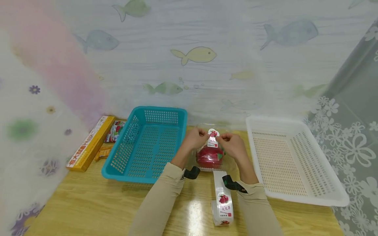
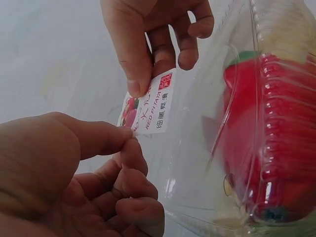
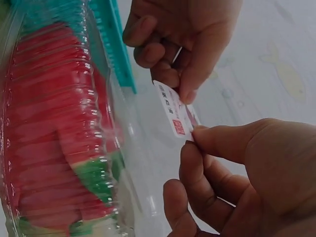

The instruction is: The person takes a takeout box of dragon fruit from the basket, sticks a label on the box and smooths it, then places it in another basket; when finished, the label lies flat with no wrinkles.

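Both hands pinch one white sticker label by its opposite edges, thumb against forefinger. The left hand is on its left edge and the right hand on its right. Red fruit pictures and lettering reading "RED PITAYA" show on the label. Just beyond the fingers, in both wrist views, is a clear plastic clamshell box with ribbed walls. Inside it lies a red fruit with green tips. In the head view the label overlaps the box; the wrist views show it held apart from the box wall.
A roll of labels stands between the forearms, its strip running toward the box. To the left is a blue basket, with a yellow carton and small packets beyond. A white basket stands at right on the wooden table.
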The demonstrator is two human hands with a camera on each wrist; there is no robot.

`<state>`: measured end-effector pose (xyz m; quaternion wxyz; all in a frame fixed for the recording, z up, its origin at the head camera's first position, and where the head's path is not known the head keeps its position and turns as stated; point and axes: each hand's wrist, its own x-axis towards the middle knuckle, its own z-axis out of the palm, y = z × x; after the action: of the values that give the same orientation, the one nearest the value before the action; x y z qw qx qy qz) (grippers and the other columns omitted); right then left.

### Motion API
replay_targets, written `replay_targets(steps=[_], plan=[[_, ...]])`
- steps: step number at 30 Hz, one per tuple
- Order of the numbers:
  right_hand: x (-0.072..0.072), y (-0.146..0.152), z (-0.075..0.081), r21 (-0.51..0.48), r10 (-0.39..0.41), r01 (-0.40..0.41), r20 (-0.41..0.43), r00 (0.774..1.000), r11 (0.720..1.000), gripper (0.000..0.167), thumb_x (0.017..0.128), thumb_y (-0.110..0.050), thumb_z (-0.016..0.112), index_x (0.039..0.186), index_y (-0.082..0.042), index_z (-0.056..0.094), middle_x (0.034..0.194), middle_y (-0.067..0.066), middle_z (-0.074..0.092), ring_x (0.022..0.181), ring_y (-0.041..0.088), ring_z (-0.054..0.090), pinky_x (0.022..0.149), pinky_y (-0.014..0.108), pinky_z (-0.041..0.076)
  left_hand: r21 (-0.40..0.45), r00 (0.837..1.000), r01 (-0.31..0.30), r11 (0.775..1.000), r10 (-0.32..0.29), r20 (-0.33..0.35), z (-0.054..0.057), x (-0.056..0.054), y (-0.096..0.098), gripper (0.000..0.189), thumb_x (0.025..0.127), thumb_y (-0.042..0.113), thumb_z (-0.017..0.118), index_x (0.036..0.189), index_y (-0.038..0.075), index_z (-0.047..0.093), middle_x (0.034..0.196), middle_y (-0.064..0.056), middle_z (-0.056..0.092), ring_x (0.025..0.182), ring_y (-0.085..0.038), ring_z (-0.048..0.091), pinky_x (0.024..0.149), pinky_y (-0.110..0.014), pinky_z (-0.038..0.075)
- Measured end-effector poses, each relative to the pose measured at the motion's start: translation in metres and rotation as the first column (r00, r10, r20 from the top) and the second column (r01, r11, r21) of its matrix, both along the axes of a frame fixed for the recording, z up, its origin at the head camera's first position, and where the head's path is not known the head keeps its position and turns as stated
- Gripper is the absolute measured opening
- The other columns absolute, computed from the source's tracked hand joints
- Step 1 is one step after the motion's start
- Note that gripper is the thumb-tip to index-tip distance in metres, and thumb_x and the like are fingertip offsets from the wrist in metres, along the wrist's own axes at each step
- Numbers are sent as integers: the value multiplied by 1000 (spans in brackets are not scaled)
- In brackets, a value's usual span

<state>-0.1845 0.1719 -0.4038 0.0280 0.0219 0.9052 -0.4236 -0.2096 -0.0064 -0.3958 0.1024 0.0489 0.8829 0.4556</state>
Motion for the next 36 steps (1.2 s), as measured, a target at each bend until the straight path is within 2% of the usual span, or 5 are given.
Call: replay_targets(steps=[4, 8, 15, 24, 36], plan=[[-4, 0, -3, 10, -1, 1, 23, 1000, 1000, 35, 100, -35, 62, 106, -3, 73, 102, 13, 71, 80, 19, 60, 63, 26, 45, -22, 1000, 10, 1000, -10, -5, -6, -5, 1, 20, 99, 22, 64, 89, 5, 68, 81, -1, 58, 72, -14, 50, 58, -23, 39], [-7, -1, -5, 50, 3, -3, 18, 1000, 999, 34, 99, -36, 62, 105, -4, 74, 99, 11, 73, 77, 18, 61, 65, 27, 46, -18, 1000, 2, 1000, -2, -9, -11, -10, 1, 22, 98, 22, 66, 80, 10, 65, 73, 3, 52, 67, -12, 47, 55, -23, 36], [-12, -3, -11, 73, 2, -5, 28, 1000, 997, 31, 99, -34, 63, 101, -5, 74, 90, 7, 73, 72, 16, 61, 62, 27, 45, -77, 999, 22, 997, -25, -40, -19, -15, 1, 43, 98, 23, 67, 59, 17, 51, 55, 7, 41, 54, -9, 38, 49, -22, 27], [-13, -5, -14, 101, -43, 41, 19, 999, 994, 30, 98, -34, 64, 100, -5, 74, 90, 9, 74, 70, 17, 62, 59, 26, 45, -126, 998, -8, 992, 0, -65, -20, -15, 3, 28, 96, 27, 69, 72, 12, 69, 64, 8, 53, 61, -9, 46, 51, -21, 33], [-12, -5, -17, 166, -79, 75, 15, 997, 983, 31, 96, -34, 63, 99, -5, 75, 85, 8, 74, 77, 23, 65, 58, 27, 43, -203, 997, -26, 979, 12, -72, -20, -15, 8, 24, 95, 28, 68, 77, 13, 73, 72, 5, 60, 68, -12, 51, 56, -23, 36]])
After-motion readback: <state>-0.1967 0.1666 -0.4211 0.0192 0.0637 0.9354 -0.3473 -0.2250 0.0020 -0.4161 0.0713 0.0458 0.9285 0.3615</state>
